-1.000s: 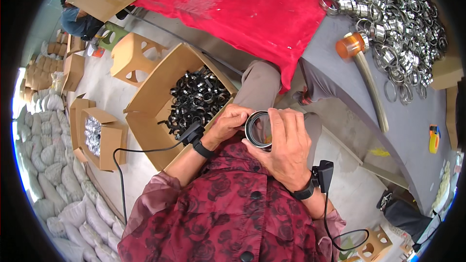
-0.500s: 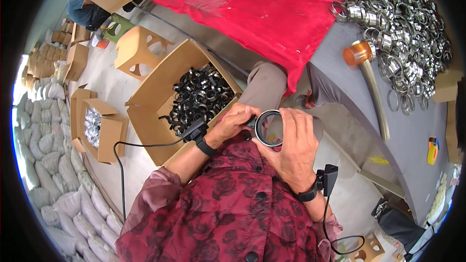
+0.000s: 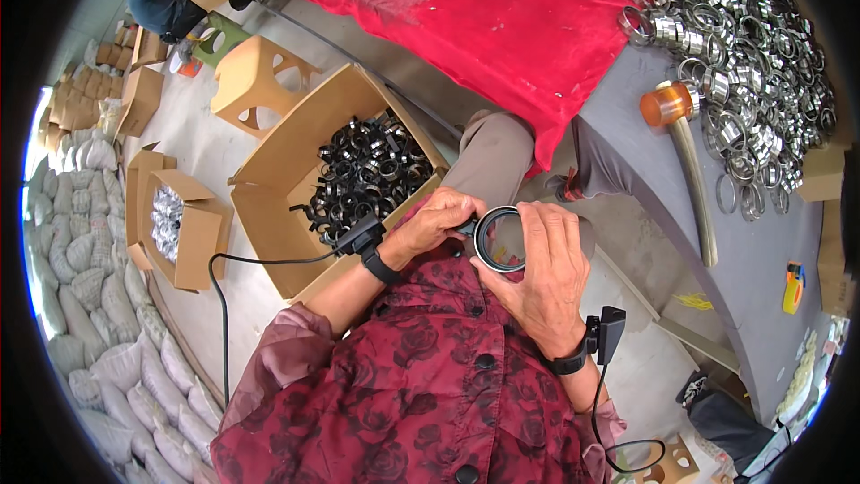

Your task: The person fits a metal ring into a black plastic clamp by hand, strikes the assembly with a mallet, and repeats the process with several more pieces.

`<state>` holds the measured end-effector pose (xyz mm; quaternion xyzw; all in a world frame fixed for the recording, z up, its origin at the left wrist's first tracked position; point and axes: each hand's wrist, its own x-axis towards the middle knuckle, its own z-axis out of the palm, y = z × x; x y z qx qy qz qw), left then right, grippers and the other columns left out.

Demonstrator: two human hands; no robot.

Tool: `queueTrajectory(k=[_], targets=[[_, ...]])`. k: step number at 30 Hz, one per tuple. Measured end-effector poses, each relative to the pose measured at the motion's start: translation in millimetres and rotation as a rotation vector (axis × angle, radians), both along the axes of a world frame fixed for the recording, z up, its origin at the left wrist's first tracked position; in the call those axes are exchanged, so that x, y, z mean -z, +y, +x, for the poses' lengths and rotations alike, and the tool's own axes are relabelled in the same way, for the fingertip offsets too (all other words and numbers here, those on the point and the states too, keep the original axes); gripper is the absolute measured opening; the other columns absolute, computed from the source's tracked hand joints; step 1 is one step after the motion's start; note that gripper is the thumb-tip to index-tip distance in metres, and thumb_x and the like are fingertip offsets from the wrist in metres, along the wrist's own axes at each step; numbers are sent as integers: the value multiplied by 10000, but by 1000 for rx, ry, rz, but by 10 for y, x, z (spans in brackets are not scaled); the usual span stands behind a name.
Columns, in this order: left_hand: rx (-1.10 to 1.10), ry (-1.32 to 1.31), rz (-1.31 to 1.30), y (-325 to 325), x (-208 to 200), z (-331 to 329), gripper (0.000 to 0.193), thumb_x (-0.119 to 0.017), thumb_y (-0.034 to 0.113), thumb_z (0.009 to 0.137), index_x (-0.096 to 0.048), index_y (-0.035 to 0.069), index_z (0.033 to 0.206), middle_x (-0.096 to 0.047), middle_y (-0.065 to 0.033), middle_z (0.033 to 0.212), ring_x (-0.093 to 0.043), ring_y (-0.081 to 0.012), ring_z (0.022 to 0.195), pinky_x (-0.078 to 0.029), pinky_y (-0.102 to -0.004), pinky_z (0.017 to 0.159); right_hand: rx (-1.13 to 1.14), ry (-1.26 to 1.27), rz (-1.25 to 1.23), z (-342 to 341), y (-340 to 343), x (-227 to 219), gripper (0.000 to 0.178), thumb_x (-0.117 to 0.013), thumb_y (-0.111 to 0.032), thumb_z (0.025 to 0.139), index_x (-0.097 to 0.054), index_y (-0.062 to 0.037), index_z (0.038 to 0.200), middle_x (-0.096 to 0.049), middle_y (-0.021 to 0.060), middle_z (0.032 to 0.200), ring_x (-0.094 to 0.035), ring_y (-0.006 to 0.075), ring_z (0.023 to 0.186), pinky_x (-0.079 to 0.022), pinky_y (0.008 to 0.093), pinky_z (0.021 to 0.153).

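Just above my lap, both hands hold a round metal ring [image 3: 478, 244] with a dark band and a black piece at its left side. My left hand [image 3: 437, 222] is closed in a pinch on that black piece. Around the right rim curve the thumb and fingers of my right hand [image 3: 553, 282], hiding that side of the ring. Through its opening some of what lies beneath shows. Beyond my left hand, an open cardboard box [image 3: 273, 229] contains a heap of black and metal rings [image 3: 367, 166].
A red cloth [image 3: 484, 27] covers the table ahead. On the grey tabletop at right lie many shiny metal rings [image 3: 743, 63], an orange-headed mallet [image 3: 690, 170] and a yellow cutter [image 3: 794, 287]. A smaller carton [image 3: 204, 242], stools [image 3: 246, 85] and stacked sacks [image 3: 90, 296] stand left. A person [image 3: 161, 9] is far left.
Both hands keep their hold, and the ring has tilted slightly so its opening faces up a little more. The view has shifted a little.
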<state>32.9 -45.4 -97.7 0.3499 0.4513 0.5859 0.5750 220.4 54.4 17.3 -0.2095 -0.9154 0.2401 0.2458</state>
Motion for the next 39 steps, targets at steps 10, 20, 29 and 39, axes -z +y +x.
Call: queueTrajectory(k=[10, 20, 29, 39], targets=[[-50, 19, 51, 22, -88, 59, 678, -603, 594, 965, -743, -68, 927, -643, -21, 730, -442, -55, 581, -293, -239, 503, -13, 10, -29, 17, 18, 15, 737, -904, -211, 623, -577, 33, 1236, -616, 174, 1151, -591, 361, 1086, -542, 445, 854], [-6, 24, 19, -14, 5, 36, 513, -718, 461, 922, -739, -51, 924, -604, 9, 723, -454, -52, 631, -317, -245, 546, -25, 18, -70, 45, 59, 75, 735, -908, -207, 614, -582, 24, 1231, -622, 161, 1172, -601, 350, 1090, -549, 436, 849], [-150, 235, 30, 68, -303, 42, 433, -685, 399, 933, -719, -22, 834, -547, 11, 641, -452, -61, 598, -318, -260, 540, -3, 239, -628, 129, 185, 278, 785, -899, -225, 744, -528, 50, 1379, -610, 193, 1301, -610, 305, 1184, -531, 410, 969], [-154, 502, 102, 60, -318, 29, 319, -697, 295, 961, -671, 9, 823, -512, 14, 647, -413, -54, 592, -291, -275, 524, 102, 325, -1338, 255, 206, 561, 432, -748, -183, 940, -634, 75, 1267, -717, 134, 1045, -682, 161, 946, -551, 290, 827]])
